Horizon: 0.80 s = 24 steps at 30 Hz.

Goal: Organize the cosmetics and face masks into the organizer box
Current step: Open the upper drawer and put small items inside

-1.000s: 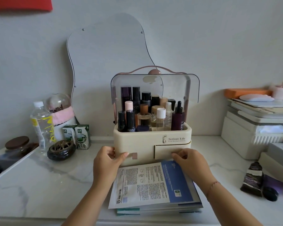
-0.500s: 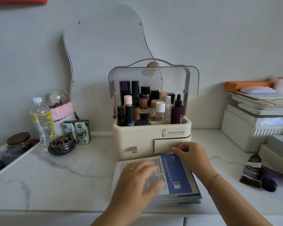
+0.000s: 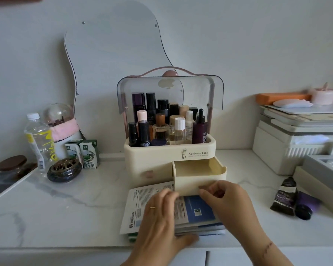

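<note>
On the white marble counter (image 3: 65,212), against the far wall, stands the cream organizer box (image 3: 154,157), its clear lid (image 3: 200,89) raised and its top tray packed with upright cosmetics bottles (image 3: 161,123). The right-hand drawer (image 3: 198,173) of the box is pulled out toward the near edge and shows a bare cream floor; the left-hand drawer front (image 3: 149,173) sits flush. Just in front of the box lies a stack of face masks (image 3: 142,200), printed side up, its far right corner tucked under the open drawer. The left hand (image 3: 160,221) lies flat on the stack, fingers spread and a ring on one, thumb hooked over the near edge. The right hand (image 3: 227,200) has thumb and fingers pinched on the lower lip of the drawer front, above the blue part of the top mask. To the left, well apart from the box, stand a water bottle (image 3: 39,139), two small milk cartons (image 3: 85,153) and a dark round incense burner (image 3: 64,169). To the right, near the counter edge, lies a dark tube (image 3: 284,196) beside a purple capped item (image 3: 306,206), blurred.
</note>
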### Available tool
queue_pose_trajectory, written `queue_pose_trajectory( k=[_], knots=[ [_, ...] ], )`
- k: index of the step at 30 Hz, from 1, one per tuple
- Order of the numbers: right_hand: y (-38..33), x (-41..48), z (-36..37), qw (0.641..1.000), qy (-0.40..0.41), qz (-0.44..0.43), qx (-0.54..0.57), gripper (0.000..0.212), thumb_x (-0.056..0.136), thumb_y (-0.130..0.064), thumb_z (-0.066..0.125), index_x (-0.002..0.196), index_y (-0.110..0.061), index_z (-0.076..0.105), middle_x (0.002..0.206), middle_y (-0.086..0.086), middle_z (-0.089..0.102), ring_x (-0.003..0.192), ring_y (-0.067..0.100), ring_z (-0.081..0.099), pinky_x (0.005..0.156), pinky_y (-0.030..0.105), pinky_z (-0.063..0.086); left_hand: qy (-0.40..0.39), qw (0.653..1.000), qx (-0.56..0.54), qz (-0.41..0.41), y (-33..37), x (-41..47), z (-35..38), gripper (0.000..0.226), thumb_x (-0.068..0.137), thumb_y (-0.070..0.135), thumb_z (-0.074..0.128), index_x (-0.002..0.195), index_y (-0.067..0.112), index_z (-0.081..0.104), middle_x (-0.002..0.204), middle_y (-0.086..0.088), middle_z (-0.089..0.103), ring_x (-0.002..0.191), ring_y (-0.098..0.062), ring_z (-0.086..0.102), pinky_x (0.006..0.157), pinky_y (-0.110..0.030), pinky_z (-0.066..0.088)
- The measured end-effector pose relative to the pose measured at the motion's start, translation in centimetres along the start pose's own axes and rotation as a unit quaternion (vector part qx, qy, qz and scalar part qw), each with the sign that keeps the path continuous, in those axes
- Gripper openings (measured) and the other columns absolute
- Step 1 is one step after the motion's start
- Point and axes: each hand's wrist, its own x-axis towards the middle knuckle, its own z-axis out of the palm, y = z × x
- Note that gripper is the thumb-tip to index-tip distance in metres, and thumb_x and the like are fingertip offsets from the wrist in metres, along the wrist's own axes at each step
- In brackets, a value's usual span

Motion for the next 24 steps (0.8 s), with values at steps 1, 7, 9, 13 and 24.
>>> queue_pose_trajectory(
  k=[1, 7, 9, 13, 24],
  knots=[
    [0.0, -0.9, -0.2, 1.000, 0.003, 0.003, 0.005, 0.023, 0.076, -0.040, 0.070, 0.063, -0.023, 0.061, 0.061, -0.006, 0.066, 0.061, 0.007, 0.062, 0.053, 0.021, 0.050, 0.038, 0.999, -0.016, 0.000, 0.3, -0.3, 0.0, 0.094, 0.062, 0.075, 0.053, 0.133, 0.018, 0.035, 0.134, 0.003, 0.032, 0.122, -0.013, 0.036, 0.106, -0.020, 0.025],
    [0.4, -4.6, -1.2, 0.999, 0.013, -0.004, 0.032, 0.026, 0.069, -0.038, 0.075, 0.056, -0.022, 0.060, 0.053, -0.014, 0.060, 0.049, 0.000, 0.051, 0.051, 0.012, 0.041, 0.106, 0.988, -0.115, 0.007, 1.4, 0.4, -1.1, 0.104, 0.066, 0.078, 0.056, 0.148, 0.032, 0.011, 0.153, 0.011, 0.014, 0.140, -0.019, 0.023, 0.113, -0.039, 0.022],
    [0.1, -5.3, -1.5, 0.998, -0.003, -0.023, 0.050, 0.024, 0.069, -0.041, 0.074, 0.058, -0.024, 0.063, 0.058, -0.015, 0.063, 0.054, 0.000, 0.052, 0.053, 0.010, 0.040, 0.080, 0.987, -0.136, 0.006, 1.5, 0.9, -1.6, 0.089, 0.073, 0.078, 0.048, 0.145, 0.037, 0.018, 0.156, 0.016, 0.011, 0.142, -0.017, 0.022, 0.112, -0.041, 0.026],
    [2.6, -4.1, -4.4, 0.995, 0.084, -0.016, 0.054, 0.015, 0.078, -0.042, 0.065, 0.071, -0.029, 0.065, 0.067, -0.010, 0.067, 0.066, 0.005, 0.059, 0.058, 0.014, 0.042, 0.070, 0.985, -0.156, 0.018, 1.4, 1.2, -1.4, 0.061, 0.080, 0.070, 0.047, 0.126, 0.031, 0.043, 0.151, 0.023, 0.020, 0.138, 0.004, 0.023, 0.104, -0.020, 0.031],
    [11.9, 5.2, -10.6, 0.929, 0.085, 0.271, -0.238, 0.081, 0.076, -0.060, 0.060, 0.130, -0.004, 0.038, 0.133, 0.022, 0.042, 0.123, 0.040, 0.040, 0.100, 0.044, 0.034, 0.061, 0.958, -0.274, -0.060, 2.0, 1.5, -0.3, 0.059, 0.072, 0.083, 0.038, 0.119, 0.048, 0.036, 0.147, 0.041, 0.012, 0.133, 0.011, 0.027, 0.098, -0.032, 0.048]
  ],
)
